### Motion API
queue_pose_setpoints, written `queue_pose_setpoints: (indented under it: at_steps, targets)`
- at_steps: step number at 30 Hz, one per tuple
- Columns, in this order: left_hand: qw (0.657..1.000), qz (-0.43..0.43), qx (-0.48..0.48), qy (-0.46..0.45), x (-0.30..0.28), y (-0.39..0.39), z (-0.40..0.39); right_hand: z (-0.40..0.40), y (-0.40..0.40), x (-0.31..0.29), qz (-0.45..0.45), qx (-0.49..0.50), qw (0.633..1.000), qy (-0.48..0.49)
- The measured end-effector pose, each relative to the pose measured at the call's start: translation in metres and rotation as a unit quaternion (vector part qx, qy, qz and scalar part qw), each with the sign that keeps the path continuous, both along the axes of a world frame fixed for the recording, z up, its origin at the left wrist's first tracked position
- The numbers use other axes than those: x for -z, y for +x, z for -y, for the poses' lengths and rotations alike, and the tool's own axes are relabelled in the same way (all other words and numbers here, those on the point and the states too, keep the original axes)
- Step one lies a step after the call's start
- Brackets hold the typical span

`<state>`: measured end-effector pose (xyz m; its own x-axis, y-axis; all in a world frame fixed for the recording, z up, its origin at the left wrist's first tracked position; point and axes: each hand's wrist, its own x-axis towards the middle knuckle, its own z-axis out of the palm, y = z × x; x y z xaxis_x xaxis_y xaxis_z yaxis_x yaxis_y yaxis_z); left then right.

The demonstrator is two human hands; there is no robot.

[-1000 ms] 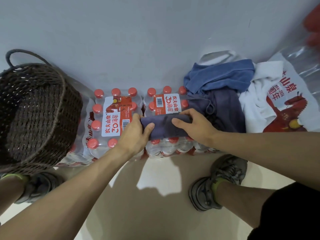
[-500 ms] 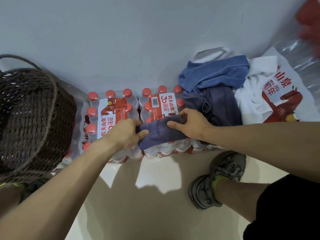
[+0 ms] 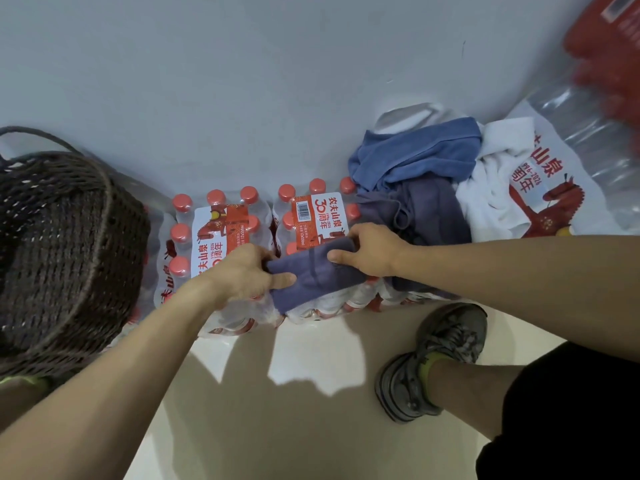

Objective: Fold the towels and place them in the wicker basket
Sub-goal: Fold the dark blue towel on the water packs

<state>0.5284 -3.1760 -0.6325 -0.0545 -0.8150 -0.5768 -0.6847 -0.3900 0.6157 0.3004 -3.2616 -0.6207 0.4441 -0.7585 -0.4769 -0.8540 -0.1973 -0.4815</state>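
Observation:
A folded dark purple towel (image 3: 313, 277) lies tilted on the shrink-wrapped water bottle packs (image 3: 221, 233). My left hand (image 3: 242, 271) grips its left end, thumb on top. My right hand (image 3: 372, 251) holds its right end with curled fingers. The dark brown wicker basket (image 3: 114, 216) stands at the far left on another bottle pack; what shows of its inside is bare. Unfolded towels are piled to the right: a blue one (image 3: 419, 150), a purple one (image 3: 429, 209) and a white one (image 3: 491, 192).
A grey wall rises right behind the packs. My right shoe (image 3: 436, 358) stands on the pale floor below the towel pile. A large clear bottle pack (image 3: 568, 174) with a red label lies at the far right.
Both hands have turned the folded purple towel so its left end dips toward the front edge of the packs. The camera view shifted slightly.

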Motion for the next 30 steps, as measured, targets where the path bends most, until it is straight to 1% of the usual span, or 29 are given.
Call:
queue_pose_setpoints:
  at_steps: [2, 4, 7, 10, 12, 14, 16, 17, 18, 19, 21, 22, 23, 24, 26, 28, 30]
  targets:
    - [0.999, -0.028, -0.003, 0.021, -0.003, 0.001, -0.001, 0.005, -0.002, -0.003, -0.004, -0.007, 1.0, 0.029]
    - [1.0, -0.006, 0.002, 0.02, 0.001, -0.005, -0.006, 0.007, -0.004, -0.005, -0.009, -0.02, 0.999, 0.039]
    - [0.999, 0.026, -0.04, -0.01, 0.007, -0.018, -0.01, 0.005, -0.006, -0.006, -0.004, -0.023, 1.0, 0.016]
    - [0.997, 0.026, -0.068, 0.0, 0.002, -0.018, -0.006, 0.004, -0.007, -0.006, -0.01, -0.028, 1.0, 0.002]
    - [0.995, -0.003, -0.104, 0.012, -0.001, -0.014, -0.005, 0.004, -0.007, -0.009, -0.022, -0.043, 0.999, 0.004]
    - [0.991, -0.049, -0.121, 0.031, -0.006, -0.014, -0.007, 0.003, -0.005, -0.013, -0.04, -0.062, 0.997, 0.012]
    - [0.988, -0.1, -0.109, 0.042, -0.016, -0.015, -0.008, 0.002, -0.003, -0.021, -0.043, -0.06, 0.996, 0.042]
    - [0.989, -0.113, -0.094, 0.029, -0.022, -0.015, -0.008, 0.001, 0.0, -0.028, -0.032, -0.055, 0.996, 0.062]
    - [0.991, -0.114, -0.076, 0.001, -0.03, -0.013, -0.009, -0.002, 0.003, -0.037, -0.013, -0.064, 0.996, 0.066]
    - [0.992, -0.109, -0.059, -0.034, -0.04, -0.01, -0.009, -0.006, 0.006, -0.047, 0.013, -0.091, 0.994, 0.051]
    - [0.989, -0.114, -0.018, -0.091, -0.065, -0.006, -0.009, -0.016, 0.015, -0.066, 0.08, -0.191, 0.978, 0.03]
    - [0.987, -0.118, 0.002, -0.107, -0.078, -0.004, -0.009, -0.023, 0.02, -0.074, 0.126, -0.224, 0.965, 0.052]
    - [0.986, -0.122, 0.014, -0.117, -0.091, -0.003, -0.008, -0.031, 0.026, -0.08, 0.161, -0.233, 0.956, 0.074]
    - [0.985, -0.123, 0.017, -0.123, -0.102, -0.001, -0.008, -0.038, 0.031, -0.085, 0.186, -0.23, 0.953, 0.069]
    - [0.983, -0.113, 0.008, -0.147, -0.126, 0.001, -0.01, -0.052, 0.041, -0.093, 0.237, -0.184, 0.954, 0.013]
    - [0.978, -0.054, -0.002, -0.2, -0.147, 0.006, -0.016, -0.061, 0.049, -0.098, 0.308, -0.118, 0.944, -0.02]
    - [0.966, 0.025, -0.004, -0.258, -0.163, 0.013, -0.027, -0.069, 0.059, -0.106, 0.343, -0.067, 0.936, -0.033]
